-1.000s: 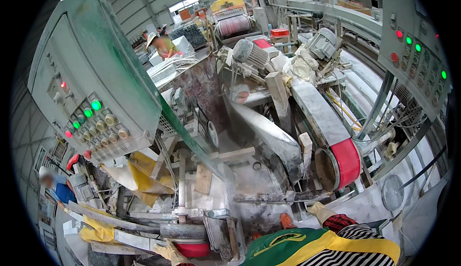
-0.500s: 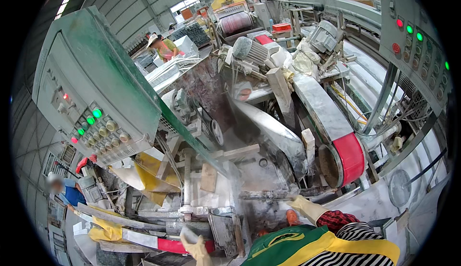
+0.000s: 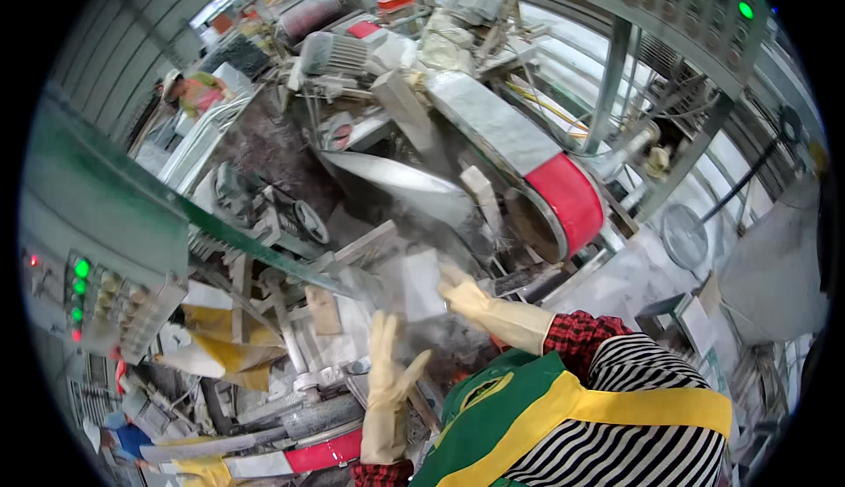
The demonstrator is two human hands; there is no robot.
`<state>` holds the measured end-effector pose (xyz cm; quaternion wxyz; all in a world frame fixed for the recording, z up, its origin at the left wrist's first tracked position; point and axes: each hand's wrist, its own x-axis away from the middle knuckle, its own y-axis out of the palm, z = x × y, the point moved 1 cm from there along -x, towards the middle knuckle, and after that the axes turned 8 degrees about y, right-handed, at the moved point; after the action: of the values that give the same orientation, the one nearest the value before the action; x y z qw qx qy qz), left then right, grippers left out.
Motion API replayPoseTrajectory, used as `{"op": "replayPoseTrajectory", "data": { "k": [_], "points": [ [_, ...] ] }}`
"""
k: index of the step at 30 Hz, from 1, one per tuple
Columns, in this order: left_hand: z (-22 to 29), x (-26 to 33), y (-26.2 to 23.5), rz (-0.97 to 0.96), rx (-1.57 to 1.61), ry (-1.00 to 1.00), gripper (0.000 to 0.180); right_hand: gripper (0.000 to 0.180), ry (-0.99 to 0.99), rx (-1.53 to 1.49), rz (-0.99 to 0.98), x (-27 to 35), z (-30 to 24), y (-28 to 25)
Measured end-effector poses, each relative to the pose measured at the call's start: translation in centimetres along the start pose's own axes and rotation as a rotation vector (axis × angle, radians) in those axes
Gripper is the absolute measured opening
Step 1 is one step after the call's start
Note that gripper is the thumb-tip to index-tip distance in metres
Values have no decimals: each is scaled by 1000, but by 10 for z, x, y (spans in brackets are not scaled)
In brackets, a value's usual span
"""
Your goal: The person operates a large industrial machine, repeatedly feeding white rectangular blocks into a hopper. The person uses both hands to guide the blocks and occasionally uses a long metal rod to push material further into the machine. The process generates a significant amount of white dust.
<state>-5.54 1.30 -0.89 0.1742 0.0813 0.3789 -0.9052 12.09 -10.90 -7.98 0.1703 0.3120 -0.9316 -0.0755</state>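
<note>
My left hand [image 3: 389,390], in a cream rubber glove, is raised over the near frame with its fingers spread and nothing in them. My right hand [image 3: 466,300], in a matching glove, reaches forward and left across the machine. Its fingertips are closed at the right edge of a pale rectangular stone tile [image 3: 421,285], slightly smeared by motion. Beyond the tile is a large round saw blade [image 3: 396,179], partly lost in dusty mist. A conveyor belt [image 3: 568,201] with a red section curves around its end, to the right of the blade.
A second red and white belt [image 3: 326,452] runs low at the left. Control panels stand at left [image 3: 106,285] and upper right [image 3: 682,12]. A wooden block [image 3: 322,309] lies left of the tile. One person [image 3: 198,95] is at the far left, another [image 3: 128,434] at the lower left.
The view has swung right and down. My left hand, earlier low by the near belt with a pale piece, has risen and opened. My right hand has reached forward to the tile.
</note>
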Motion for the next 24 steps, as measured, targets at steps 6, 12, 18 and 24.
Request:
{"op": "replayPoseTrajectory", "data": {
  "k": [6, 12, 18, 24],
  "points": [
    [-125, 106, -101, 395, -226, -527, 75, 55, -85, -100, 552, -39, -15, -153],
    [-203, 304, -162, 37, -879, -1138, 85, 73, 50, 107, 990, -84, -44, -232],
    [-158, 260, -121, -408, -1523, -538, 75, 84, 59, 164, 1107, -134, -17, -302],
    [-159, 253, -106, 260, -1327, -783, 69, 78, 390, 439, 1056, -125, -46, -295]
  ]
}}
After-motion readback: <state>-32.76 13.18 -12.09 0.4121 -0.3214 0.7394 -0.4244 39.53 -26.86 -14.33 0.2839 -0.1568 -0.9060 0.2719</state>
